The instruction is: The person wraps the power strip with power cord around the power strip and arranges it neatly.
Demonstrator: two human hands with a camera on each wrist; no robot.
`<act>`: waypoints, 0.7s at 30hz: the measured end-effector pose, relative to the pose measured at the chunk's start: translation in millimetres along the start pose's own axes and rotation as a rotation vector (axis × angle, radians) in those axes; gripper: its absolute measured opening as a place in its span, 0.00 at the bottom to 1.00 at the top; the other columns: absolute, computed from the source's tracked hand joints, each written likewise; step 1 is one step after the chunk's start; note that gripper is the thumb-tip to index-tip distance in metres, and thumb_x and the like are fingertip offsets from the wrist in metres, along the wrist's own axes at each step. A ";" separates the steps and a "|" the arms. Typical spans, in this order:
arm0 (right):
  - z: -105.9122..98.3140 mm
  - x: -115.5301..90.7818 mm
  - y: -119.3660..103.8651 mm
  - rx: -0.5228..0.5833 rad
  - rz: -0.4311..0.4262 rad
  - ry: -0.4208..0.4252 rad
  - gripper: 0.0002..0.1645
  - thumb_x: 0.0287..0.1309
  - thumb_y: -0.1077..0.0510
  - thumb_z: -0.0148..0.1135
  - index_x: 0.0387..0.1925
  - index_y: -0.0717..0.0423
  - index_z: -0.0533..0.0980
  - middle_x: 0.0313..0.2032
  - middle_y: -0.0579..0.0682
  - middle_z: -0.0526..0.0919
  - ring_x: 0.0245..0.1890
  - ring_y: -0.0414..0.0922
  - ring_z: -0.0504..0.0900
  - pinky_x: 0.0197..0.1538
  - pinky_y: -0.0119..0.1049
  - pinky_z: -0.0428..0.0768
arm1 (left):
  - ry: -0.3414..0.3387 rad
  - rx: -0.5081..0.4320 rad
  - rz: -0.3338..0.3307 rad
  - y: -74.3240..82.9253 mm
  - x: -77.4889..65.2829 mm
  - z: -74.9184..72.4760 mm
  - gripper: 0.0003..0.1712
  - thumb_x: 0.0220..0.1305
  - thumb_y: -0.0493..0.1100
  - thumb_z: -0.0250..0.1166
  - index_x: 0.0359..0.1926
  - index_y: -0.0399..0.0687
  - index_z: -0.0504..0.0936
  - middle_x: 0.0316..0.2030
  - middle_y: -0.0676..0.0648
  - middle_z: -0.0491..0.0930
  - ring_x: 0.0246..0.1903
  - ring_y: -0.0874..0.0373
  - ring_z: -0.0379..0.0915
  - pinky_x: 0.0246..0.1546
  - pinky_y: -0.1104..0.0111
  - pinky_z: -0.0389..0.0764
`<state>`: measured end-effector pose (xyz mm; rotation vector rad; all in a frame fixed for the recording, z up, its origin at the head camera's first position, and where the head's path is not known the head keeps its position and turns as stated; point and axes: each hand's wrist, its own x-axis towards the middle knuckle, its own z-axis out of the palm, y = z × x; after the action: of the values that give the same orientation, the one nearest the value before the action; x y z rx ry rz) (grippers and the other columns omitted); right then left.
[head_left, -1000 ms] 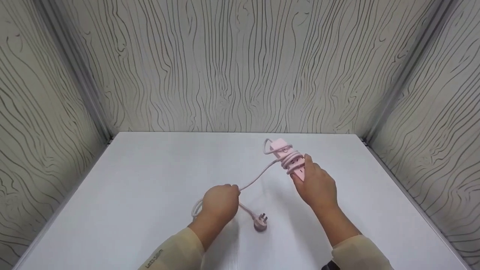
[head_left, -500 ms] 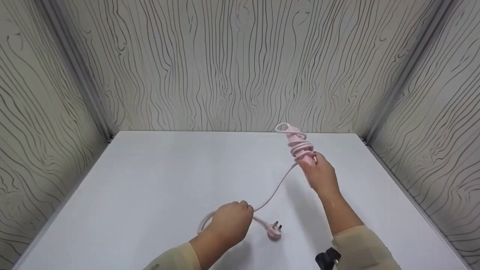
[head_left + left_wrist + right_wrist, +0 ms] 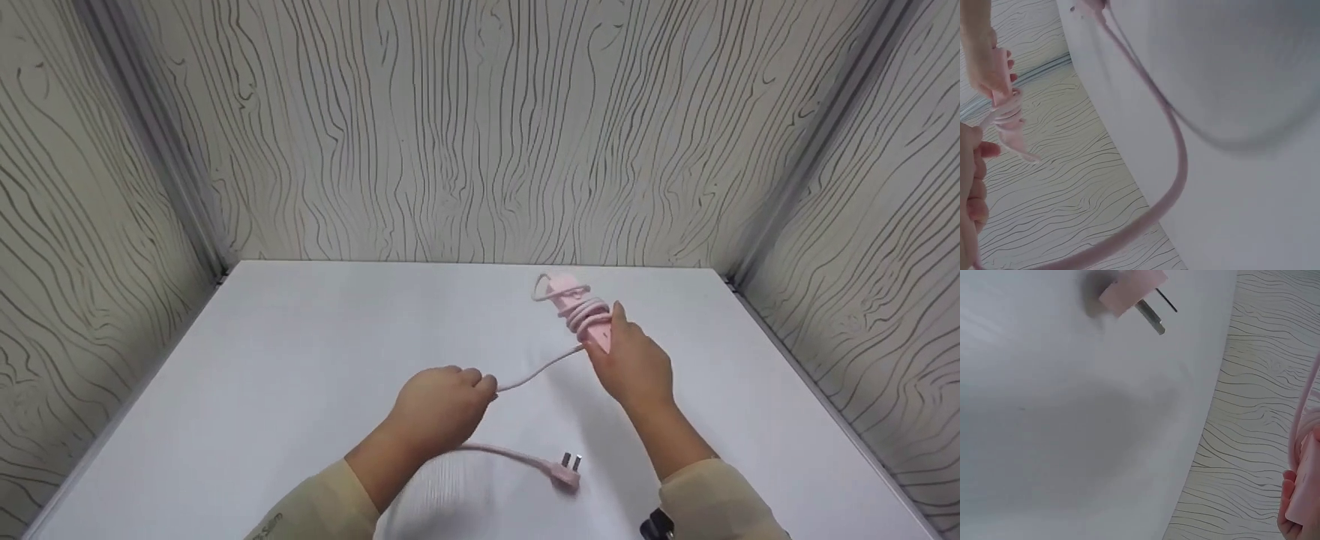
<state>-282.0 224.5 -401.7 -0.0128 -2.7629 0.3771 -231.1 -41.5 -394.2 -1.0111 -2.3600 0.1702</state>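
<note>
My right hand (image 3: 634, 367) grips the near end of a pink power strip (image 3: 600, 336), held above the white table and tilted. Several turns of its pink cord (image 3: 589, 313) wrap round the strip, and a loose loop sticks out at the far end. From the strip the cord runs to my left hand (image 3: 444, 409), whose curled fingers (image 3: 978, 197) hold it. Below that hand the free cord (image 3: 1179, 152) hangs in a curve and leads to the plug (image 3: 564, 474), prongs up, low over the table. In the right wrist view the plug (image 3: 1133, 291) shows its metal prongs.
The white table (image 3: 300, 337) lies beneath both hands. Wood-grain patterned panels (image 3: 450, 135) stand at the back and both sides, with grey metal posts (image 3: 150, 127) at the corners. A black object (image 3: 658, 525) sits by the right sleeve.
The strip rose and tipped, then came back lower and left. My left hand went right and down, then up again. The plug moved right, and more cord hangs between it and the hand.
</note>
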 end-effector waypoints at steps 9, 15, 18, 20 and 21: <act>15.7 -6.1 -11.6 -0.347 -0.237 0.070 0.46 0.50 0.49 0.63 0.64 0.66 0.56 0.27 0.55 0.73 0.19 0.46 0.67 0.20 0.38 0.70 | 0.031 0.165 0.138 -20.9 26.6 -20.9 0.04 0.61 0.46 0.59 0.35 0.53 0.77 0.23 0.55 0.73 0.20 0.63 0.67 0.18 0.75 0.68; 14.9 -3.9 -17.5 -0.492 -0.338 0.108 0.45 0.48 0.50 0.65 0.64 0.63 0.58 0.29 0.54 0.74 0.20 0.45 0.65 0.20 0.36 0.67 | 0.063 0.244 0.148 -30.8 52.1 -24.3 0.04 0.61 0.44 0.59 0.34 0.52 0.79 0.25 0.55 0.75 0.22 0.63 0.70 0.17 0.73 0.68; 13.4 -2.8 -21.4 -0.516 -0.376 0.132 0.43 0.48 0.51 0.65 0.64 0.61 0.60 0.30 0.54 0.75 0.21 0.46 0.66 0.20 0.37 0.66 | 0.042 0.268 0.158 -38.8 64.3 -24.0 0.05 0.62 0.44 0.58 0.38 0.53 0.79 0.29 0.55 0.77 0.25 0.63 0.72 0.20 0.73 0.71; 12.9 -2.1 -24.5 -0.522 -0.400 0.149 0.41 0.49 0.54 0.64 0.63 0.60 0.61 0.31 0.54 0.76 0.21 0.46 0.67 0.20 0.37 0.66 | 0.004 0.280 0.177 -47.0 72.8 -24.8 0.07 0.62 0.43 0.57 0.41 0.53 0.79 0.32 0.55 0.77 0.28 0.62 0.73 0.24 0.73 0.74; 13.0 -1.7 -26.0 -0.520 -0.412 0.157 0.40 0.49 0.55 0.63 0.63 0.60 0.61 0.31 0.54 0.77 0.21 0.46 0.67 0.20 0.37 0.66 | -0.018 0.278 0.189 -51.9 77.0 -25.6 0.08 0.62 0.43 0.57 0.42 0.53 0.79 0.33 0.55 0.77 0.30 0.61 0.73 0.26 0.72 0.75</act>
<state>-283.9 196.0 -407.3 0.3716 -2.5396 -0.4296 -292.8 -26.9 -321.8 -1.0941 -2.1774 0.5637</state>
